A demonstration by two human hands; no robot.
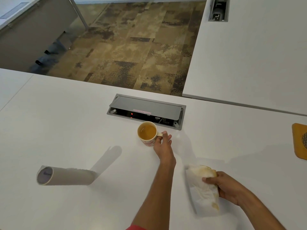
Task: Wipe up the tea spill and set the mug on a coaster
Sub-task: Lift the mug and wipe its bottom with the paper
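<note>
A cream mug [147,133] with a red pattern, full of amber tea, stands on the white table [66,130] just in front of the cable box. My left hand [163,146] grips its handle from the right. My right hand [227,186] holds a crumpled white paper towel [201,188] stained yellow-brown with tea, low over the table at the right. A tan coaster [299,141] lies at the table's far right edge, partly cut off by the frame. No wet spill shows on the tabletop.
A paper towel roll [64,175] stands at the left of the table. An open grey cable box [147,111] is set into the table behind the mug. A second white table [257,55] adjoins at the right; carpet floor lies beyond.
</note>
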